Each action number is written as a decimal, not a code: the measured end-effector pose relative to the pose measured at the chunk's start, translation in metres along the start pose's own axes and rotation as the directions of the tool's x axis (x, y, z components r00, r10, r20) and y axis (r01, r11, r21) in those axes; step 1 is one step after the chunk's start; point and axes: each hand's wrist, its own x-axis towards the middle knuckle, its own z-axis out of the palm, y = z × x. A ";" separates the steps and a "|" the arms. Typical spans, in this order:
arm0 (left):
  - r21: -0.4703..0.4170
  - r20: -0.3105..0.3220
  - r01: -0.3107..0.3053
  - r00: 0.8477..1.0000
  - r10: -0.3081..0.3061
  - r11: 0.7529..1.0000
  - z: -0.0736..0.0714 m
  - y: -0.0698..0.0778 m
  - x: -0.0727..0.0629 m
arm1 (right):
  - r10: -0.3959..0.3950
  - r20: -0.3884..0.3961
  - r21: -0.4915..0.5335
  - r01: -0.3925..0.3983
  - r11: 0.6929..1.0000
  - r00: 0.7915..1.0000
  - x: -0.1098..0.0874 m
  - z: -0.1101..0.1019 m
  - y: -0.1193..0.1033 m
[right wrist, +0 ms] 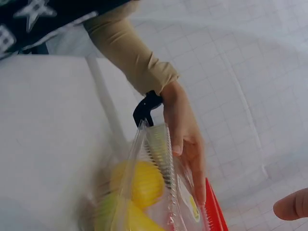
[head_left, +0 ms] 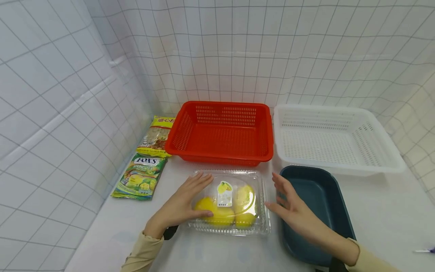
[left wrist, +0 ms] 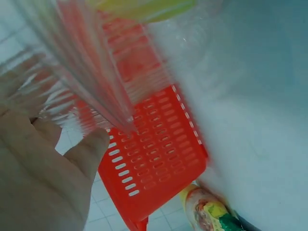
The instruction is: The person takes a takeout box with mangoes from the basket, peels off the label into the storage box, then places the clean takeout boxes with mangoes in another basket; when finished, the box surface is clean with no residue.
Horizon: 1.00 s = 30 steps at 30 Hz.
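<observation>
A clear plastic clamshell box (head_left: 266,215) lies on the table with several yellow fruits (head_left: 245,202) inside. A white label (head_left: 224,194) with a fruit picture sits on its closed lid. My left hand (head_left: 183,198) overlaps the box's left side, fingers extended over the lid and thumb near the front. The right wrist view shows that hand (right wrist: 185,130) flat along the lid. On the other side, my right hand (head_left: 295,207) is held with parted, relaxed fingers, thumb tip by the box's right edge, nothing in its grasp. A fingertip (right wrist: 292,206) of it enters the right wrist view.
Behind the box stands a red basket (head_left: 221,158), with a white basket (head_left: 340,166) to its right. A dark blue tray (head_left: 319,196) lies under my right forearm. At left are a green Fox's candy bag (head_left: 141,177) and a yellow food packet (head_left: 156,138).
</observation>
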 end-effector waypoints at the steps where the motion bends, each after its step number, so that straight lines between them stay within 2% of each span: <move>1: 0.002 0.008 0.006 1.000 -0.006 1.000 0.000 -0.001 0.000 | -0.064 -0.004 -0.048 0.064 0.997 0.998 0.002 0.000 0.000; 3: -0.001 0.024 0.013 1.000 -0.013 1.000 0.000 -0.003 0.001 | -0.183 -0.004 -0.142 0.181 0.973 0.983 0.008 0.001 0.000; 5: -0.011 0.040 0.023 0.999 -0.023 1.000 -0.001 -0.006 0.002 | -0.299 0.013 -0.223 0.294 0.929 0.954 0.016 0.004 0.000; 7: -0.028 0.046 0.018 0.999 -0.017 0.999 -0.001 -0.008 0.003 | -0.373 0.043 -0.272 0.371 0.888 0.927 0.025 0.009 0.000; 10: -0.054 0.047 0.014 0.999 -0.011 0.998 -0.001 -0.011 0.004 | -0.455 0.112 -0.294 0.467 0.834 0.883 0.040 0.016 0.000; 13: -0.071 0.050 0.010 0.999 -0.007 0.997 -0.001 -0.012 0.004 | -0.463 0.204 -0.323 0.506 0.800 0.862 0.054 0.023 -0.001; 16: -0.084 0.052 0.007 0.999 -0.003 0.996 -0.001 -0.013 0.004 | -0.423 0.304 -0.396 0.518 0.759 0.853 0.065 0.030 -0.005; 21: -0.102 0.050 0.010 0.999 -0.005 0.995 -0.001 -0.012 0.003 | -0.338 0.442 -0.517 0.543 0.662 0.831 0.078 0.039 -0.013; 25: -0.107 0.048 0.012 0.999 -0.007 0.994 -0.001 -0.012 0.003 | -0.295 0.502 -0.555 0.564 0.611 0.813 0.083 0.042 -0.014; 30: -0.104 0.048 0.007 0.999 -0.002 0.995 0.000 -0.012 0.003 | -0.279 0.531 -0.600 0.588 0.542 0.800 0.085 0.043 -0.011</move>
